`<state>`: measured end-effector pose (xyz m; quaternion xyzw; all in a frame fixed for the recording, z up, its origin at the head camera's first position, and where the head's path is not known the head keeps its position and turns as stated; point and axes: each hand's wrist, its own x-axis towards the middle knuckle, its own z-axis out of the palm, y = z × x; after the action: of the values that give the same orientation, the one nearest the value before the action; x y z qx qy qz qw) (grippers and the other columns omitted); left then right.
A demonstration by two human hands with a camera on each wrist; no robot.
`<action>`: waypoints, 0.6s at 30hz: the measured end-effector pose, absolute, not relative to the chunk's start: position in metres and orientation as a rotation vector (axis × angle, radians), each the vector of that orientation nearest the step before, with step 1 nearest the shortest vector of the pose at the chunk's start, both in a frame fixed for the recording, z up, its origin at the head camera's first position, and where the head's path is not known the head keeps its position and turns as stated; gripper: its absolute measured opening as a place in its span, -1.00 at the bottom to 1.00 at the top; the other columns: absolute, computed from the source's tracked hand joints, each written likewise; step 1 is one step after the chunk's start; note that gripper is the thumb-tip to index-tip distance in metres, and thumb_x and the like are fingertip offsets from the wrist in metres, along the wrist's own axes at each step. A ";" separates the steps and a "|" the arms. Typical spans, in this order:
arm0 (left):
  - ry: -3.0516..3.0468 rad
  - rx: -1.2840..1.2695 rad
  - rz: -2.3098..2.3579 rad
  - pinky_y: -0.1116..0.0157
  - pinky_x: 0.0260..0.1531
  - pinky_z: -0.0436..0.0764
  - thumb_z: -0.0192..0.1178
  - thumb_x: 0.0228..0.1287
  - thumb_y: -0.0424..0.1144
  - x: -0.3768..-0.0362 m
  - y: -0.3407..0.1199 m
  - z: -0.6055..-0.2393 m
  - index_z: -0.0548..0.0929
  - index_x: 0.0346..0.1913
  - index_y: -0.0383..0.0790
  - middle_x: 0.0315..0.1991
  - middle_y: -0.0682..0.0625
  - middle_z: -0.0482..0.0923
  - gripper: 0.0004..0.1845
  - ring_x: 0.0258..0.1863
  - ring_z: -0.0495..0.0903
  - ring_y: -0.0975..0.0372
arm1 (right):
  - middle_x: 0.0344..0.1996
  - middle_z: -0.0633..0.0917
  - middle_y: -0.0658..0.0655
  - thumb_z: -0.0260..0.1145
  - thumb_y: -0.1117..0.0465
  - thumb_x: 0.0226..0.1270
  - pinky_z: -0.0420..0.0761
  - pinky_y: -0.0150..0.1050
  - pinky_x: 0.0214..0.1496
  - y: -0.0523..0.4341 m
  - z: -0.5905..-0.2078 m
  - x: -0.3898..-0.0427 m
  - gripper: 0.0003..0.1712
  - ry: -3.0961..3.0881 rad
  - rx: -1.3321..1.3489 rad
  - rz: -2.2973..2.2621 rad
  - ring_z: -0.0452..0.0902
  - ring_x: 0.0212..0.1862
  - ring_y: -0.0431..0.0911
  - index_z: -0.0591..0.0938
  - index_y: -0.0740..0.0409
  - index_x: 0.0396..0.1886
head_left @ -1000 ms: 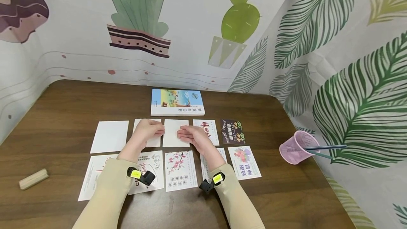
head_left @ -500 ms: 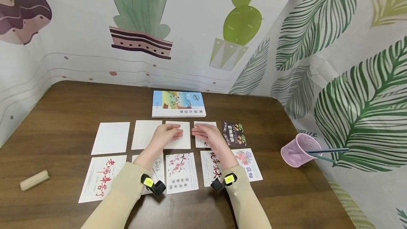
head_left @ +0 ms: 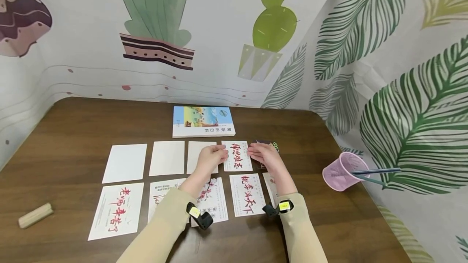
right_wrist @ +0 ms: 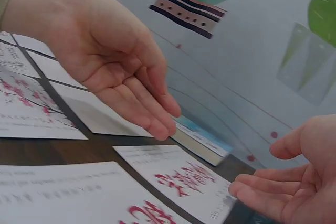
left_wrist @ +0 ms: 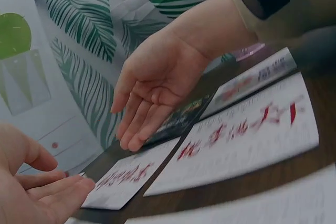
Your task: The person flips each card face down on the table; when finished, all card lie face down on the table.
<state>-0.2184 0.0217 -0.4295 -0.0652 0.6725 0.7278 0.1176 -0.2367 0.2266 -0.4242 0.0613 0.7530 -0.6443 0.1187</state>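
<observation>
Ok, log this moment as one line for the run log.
left hand open, left of red-lettered card | right hand open, over dark card | book behind row | nothing held

Both hands have shifted rightward along the far row of cards. The left hand, which a second ago lay over the second blank card, now hovers with relaxed fingers at the left edge of the card with red writing, and the right hand has gone from the third blank card to the right edge of that red-lettered card, now covering most of the dark card. The second blank card and the near card with red characters have come into full sight, and the flower card in the near row is now mostly hidden by the right forearm.
</observation>
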 end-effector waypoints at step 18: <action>2.092 -0.235 2.026 0.09 0.24 0.54 -0.03 0.32 -0.37 -0.217 0.023 -0.428 0.45 0.29 -0.46 0.29 -0.30 0.45 -0.51 0.22 0.51 -0.09 | 0.22 0.49 0.52 -0.08 0.22 0.59 0.63 -0.26 0.19 0.241 -0.424 -0.234 -0.50 2.174 0.214 -1.823 0.59 0.16 0.07 0.34 0.52 0.31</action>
<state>-0.2170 0.0230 -0.4276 -0.0798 0.7117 0.6892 0.1101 -0.2339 0.2415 -0.4239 0.0744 0.7558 -0.6336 0.1476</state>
